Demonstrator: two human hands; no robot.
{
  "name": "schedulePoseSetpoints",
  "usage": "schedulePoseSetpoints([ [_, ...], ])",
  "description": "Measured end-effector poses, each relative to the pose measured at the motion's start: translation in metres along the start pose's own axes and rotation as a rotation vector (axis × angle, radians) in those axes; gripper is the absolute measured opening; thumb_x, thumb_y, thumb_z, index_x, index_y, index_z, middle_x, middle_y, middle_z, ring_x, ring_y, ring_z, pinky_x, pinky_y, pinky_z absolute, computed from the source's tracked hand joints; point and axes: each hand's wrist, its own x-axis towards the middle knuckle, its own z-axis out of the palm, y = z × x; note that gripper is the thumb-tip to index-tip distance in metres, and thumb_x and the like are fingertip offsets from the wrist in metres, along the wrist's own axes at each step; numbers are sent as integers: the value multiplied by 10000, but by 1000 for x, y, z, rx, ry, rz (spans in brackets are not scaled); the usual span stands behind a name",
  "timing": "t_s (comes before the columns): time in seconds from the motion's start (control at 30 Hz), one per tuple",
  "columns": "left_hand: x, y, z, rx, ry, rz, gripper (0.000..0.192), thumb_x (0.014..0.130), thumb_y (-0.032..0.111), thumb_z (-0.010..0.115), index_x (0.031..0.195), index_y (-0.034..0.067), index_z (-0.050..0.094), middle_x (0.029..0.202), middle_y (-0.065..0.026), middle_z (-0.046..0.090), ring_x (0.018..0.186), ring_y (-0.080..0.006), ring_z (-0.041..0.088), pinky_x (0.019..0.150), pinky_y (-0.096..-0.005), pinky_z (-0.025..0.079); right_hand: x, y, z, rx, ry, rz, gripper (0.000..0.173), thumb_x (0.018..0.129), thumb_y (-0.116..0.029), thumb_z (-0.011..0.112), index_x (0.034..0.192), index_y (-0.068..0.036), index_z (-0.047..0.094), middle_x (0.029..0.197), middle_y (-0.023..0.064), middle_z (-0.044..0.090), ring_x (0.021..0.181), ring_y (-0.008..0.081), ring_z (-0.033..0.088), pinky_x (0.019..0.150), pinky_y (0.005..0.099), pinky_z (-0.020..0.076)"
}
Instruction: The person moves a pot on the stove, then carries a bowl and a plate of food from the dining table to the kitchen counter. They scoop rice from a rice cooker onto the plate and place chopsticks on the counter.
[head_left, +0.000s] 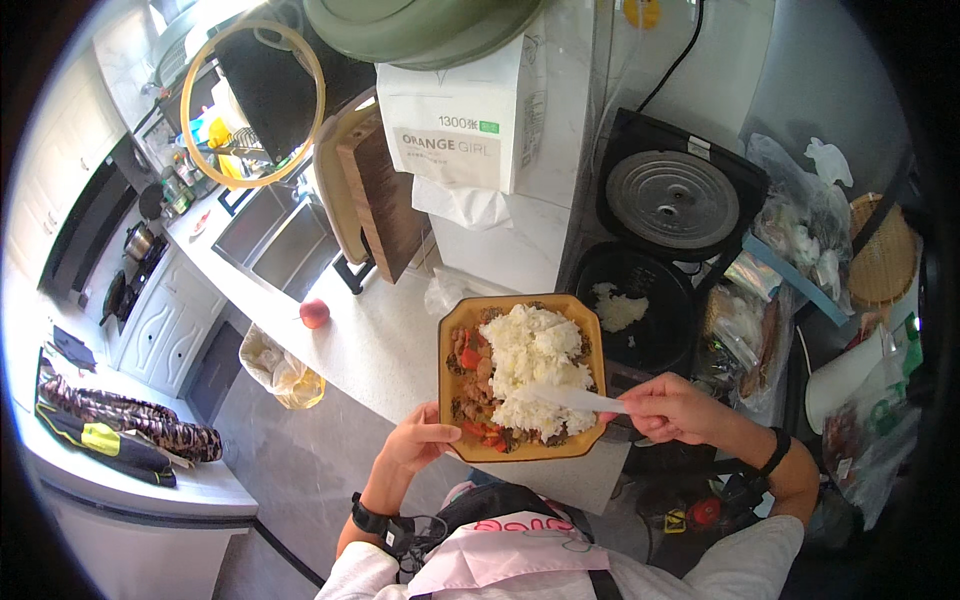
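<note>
My left hand (424, 436) grips the lower left rim of a yellow-brown octagonal dish (445, 397), thumb on top. White cooked rice (532, 352) is heaped over its middle and right. Along the left and bottom lies a cooked dish of meat pieces with red pepper (471, 358). In my right hand (667, 409) is a white rice paddle (574, 397), its blade resting against the rice. Just beyond the dish stands a rice cooker with its lid (671, 199) raised. A small clump of rice (619, 307) sits in its dark inner pot (652, 341).
A peach-like fruit (314, 313) lies on the white counter (382, 360), near the double sink (292, 244). Cutting boards (382, 202) stand beside a paper towel pack (457, 135). Plastic bags (799, 202) crowd the right side. A lined bin (281, 367) is on the floor.
</note>
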Motion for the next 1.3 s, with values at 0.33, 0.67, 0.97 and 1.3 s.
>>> schedulePoseSetpoints([
  [0.33,3,-1,0,25,39,15,397,702,-32,582,1083,-83,480,1026,-143,577,887,-200,582,788,-303,465,14,8,-12,-619,340,-297,227,841,-138,540,1005,5,601,613,3,540,469,45,432,423,194,340],
  [0.67,8,-3,-5,-23,13,-3,403,701,-43,577,1089,-83,474,1039,-148,575,892,-201,586,791,-294,466,4,5,-15,-799,321,-478,229,823,-134,555,982,22,606,650,32,591,508,53,477,463,206,390],
  [0.97,11,-2,-5,25,-11,-8,444,698,-47,574,1124,-78,453,1077,-148,561,945,-205,569,825,-301,448,4,-7,-31,-755,324,-362,222,805,-129,570,981,-3,620,607,30,582,499,66,506,472,212,410],
  [1.3,13,-3,-2,14,18,-4,398,697,-36,576,1079,-94,476,1037,-155,578,885,-202,589,788,-295,465,-5,-9,-27,-938,321,-523,248,794,-116,572,1019,-17,609,730,88,635,587,110,584,540,226,452],
])
